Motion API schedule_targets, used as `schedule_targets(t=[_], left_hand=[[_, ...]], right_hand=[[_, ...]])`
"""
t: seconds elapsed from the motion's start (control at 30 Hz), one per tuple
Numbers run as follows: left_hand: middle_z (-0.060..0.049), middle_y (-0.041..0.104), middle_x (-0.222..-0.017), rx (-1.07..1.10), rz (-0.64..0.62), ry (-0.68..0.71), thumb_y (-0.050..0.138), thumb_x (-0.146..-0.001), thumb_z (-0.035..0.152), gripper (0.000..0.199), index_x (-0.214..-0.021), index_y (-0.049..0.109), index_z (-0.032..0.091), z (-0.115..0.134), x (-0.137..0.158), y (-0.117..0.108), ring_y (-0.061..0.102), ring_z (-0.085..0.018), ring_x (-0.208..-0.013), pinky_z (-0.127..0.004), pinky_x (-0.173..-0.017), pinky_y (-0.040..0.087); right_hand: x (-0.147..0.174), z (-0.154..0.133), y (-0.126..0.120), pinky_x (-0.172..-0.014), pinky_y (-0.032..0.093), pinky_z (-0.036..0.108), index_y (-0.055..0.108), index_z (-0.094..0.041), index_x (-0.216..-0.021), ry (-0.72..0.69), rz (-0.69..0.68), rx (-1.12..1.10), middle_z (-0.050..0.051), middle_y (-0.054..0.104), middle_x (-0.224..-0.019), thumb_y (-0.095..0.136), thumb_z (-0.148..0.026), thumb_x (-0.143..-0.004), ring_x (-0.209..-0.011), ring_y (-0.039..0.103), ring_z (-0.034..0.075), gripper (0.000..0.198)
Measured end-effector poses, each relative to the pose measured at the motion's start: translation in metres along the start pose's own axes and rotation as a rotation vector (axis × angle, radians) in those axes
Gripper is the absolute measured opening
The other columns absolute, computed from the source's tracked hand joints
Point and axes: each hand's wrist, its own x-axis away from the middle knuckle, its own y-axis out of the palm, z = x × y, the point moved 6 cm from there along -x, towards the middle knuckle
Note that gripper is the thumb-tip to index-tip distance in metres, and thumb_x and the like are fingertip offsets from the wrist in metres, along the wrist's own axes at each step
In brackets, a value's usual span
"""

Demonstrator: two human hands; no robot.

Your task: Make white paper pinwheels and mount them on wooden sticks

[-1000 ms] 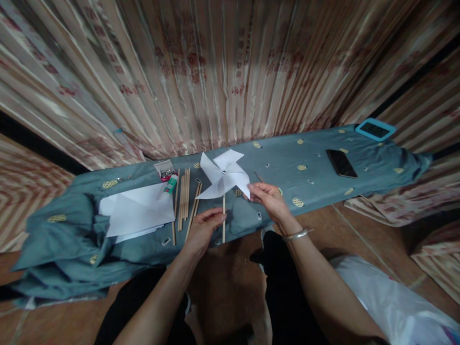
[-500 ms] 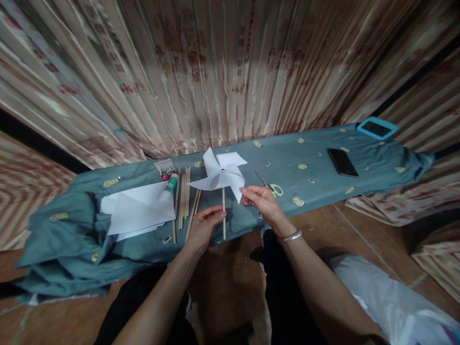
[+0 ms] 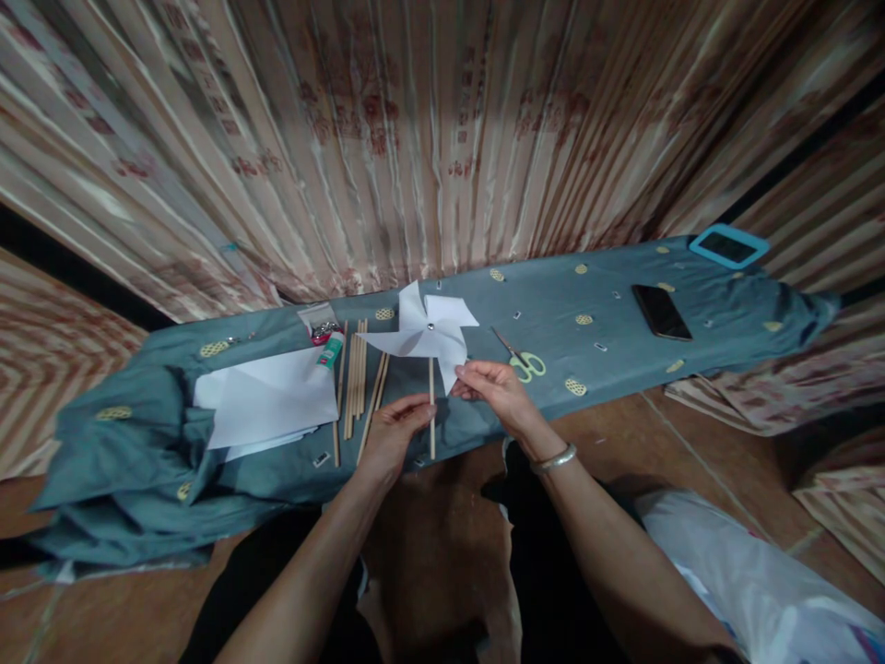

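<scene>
A white paper pinwheel (image 3: 442, 343), pinned at its centre by a small shiny tack (image 3: 430, 326), sits at the top of a thin wooden stick (image 3: 432, 438). My left hand (image 3: 395, 429) is closed, pinching that stick below the blades. The fingers of my right hand (image 3: 494, 392), with a silver bangle at the wrist, are closed on the tip of the lower right blade. Scissors (image 3: 529, 366) with light green handles lie just beyond my right hand. Several loose wooden sticks (image 3: 356, 373) rest left of the pinwheel.
White paper sheets (image 3: 266, 401) lie at the left, near a green glue stick (image 3: 330, 351) and a small pack of metal tacks (image 3: 320, 323). A phone (image 3: 662, 312) and a blue-framed device (image 3: 728, 246) lie to the right on the grey-green cloth (image 3: 553, 314). A pleated curtain (image 3: 442, 166) hangs behind.
The pinwheel's blades have turned a little clockwise. My right hand has shifted slightly left and down with the blade tip, while my left hand keeps its grip on the stick.
</scene>
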Motion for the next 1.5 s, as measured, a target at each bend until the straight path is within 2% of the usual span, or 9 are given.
schedule_targets(t=[0.37,0.8,1.1,1.23,1.33,1.43,1.5], left_hand=[[-0.002,0.071,-0.069,0.013,-0.041,0.026,0.088,-0.045,0.028,0.033,-0.073,0.076,0.016,0.0,0.001,0.003,0.059,-0.01,-0.063,-0.023,-0.067,0.045],[-0.001,0.072,-0.068,0.065,-0.026,-0.008,0.091,-0.038,0.031,0.037,-0.069,0.075,0.018,-0.003,0.001,0.001,0.06,-0.01,-0.062,-0.024,-0.067,0.046],[-0.002,0.072,-0.069,0.051,-0.033,-0.006,0.09,-0.039,0.029,0.036,-0.069,0.075,0.017,0.003,0.004,0.005,0.061,-0.011,-0.064,-0.026,-0.069,0.046],[-0.002,0.072,-0.07,0.051,-0.016,-0.017,0.09,-0.039,0.028,0.036,-0.07,0.075,0.016,0.006,0.005,0.002,0.061,-0.01,-0.064,-0.024,-0.068,0.046],[-0.003,0.073,-0.073,0.063,-0.033,-0.043,0.09,-0.039,0.026,0.037,-0.071,0.075,0.016,0.006,0.008,0.002,0.062,-0.012,-0.067,-0.026,-0.071,0.047],[-0.004,0.074,-0.075,0.081,-0.066,-0.093,0.091,-0.038,0.025,0.036,-0.069,0.074,0.016,0.004,0.011,0.003,0.063,-0.012,-0.07,-0.027,-0.073,0.048],[-0.004,0.073,-0.074,0.076,-0.094,-0.124,0.091,-0.038,0.024,0.036,-0.069,0.075,0.016,0.003,0.013,0.004,0.063,-0.012,-0.068,-0.025,-0.071,0.048]], right_hand=[[0.002,0.001,0.009,-0.06,0.046,0.022,0.068,-0.019,-0.06,0.012,-0.035,0.01,0.001,0.07,-0.062,0.077,-0.058,-0.058,-0.056,0.06,0.01,0.041],[0.004,-0.001,0.019,-0.06,0.045,0.024,0.069,-0.018,-0.059,0.003,-0.073,0.014,0.002,0.07,-0.061,0.077,-0.059,-0.057,-0.057,0.06,0.01,0.041],[0.003,0.0,0.021,-0.058,0.044,0.025,0.066,-0.018,-0.056,-0.017,-0.064,0.075,0.0,0.067,-0.056,0.076,-0.061,-0.056,-0.053,0.056,0.01,0.044],[0.0,-0.006,0.003,-0.056,0.044,0.024,0.069,-0.018,-0.06,-0.031,0.013,0.091,0.001,0.066,-0.056,0.075,-0.064,-0.057,-0.052,0.057,0.011,0.046],[-0.007,-0.014,-0.03,-0.058,0.047,0.026,0.069,-0.019,-0.064,-0.094,0.207,0.048,0.003,0.069,-0.061,0.074,-0.064,-0.058,-0.055,0.058,0.012,0.046],[-0.012,-0.022,-0.063,-0.066,0.049,0.029,0.07,-0.02,-0.073,-0.213,0.407,0.03,0.005,0.073,-0.075,0.077,-0.06,-0.057,-0.067,0.062,0.015,0.043],[-0.014,-0.023,-0.074,-0.072,0.05,0.03,0.071,-0.021,-0.082,-0.244,0.451,0.024,0.005,0.073,-0.083,0.078,-0.057,-0.056,-0.076,0.065,0.017,0.045]])
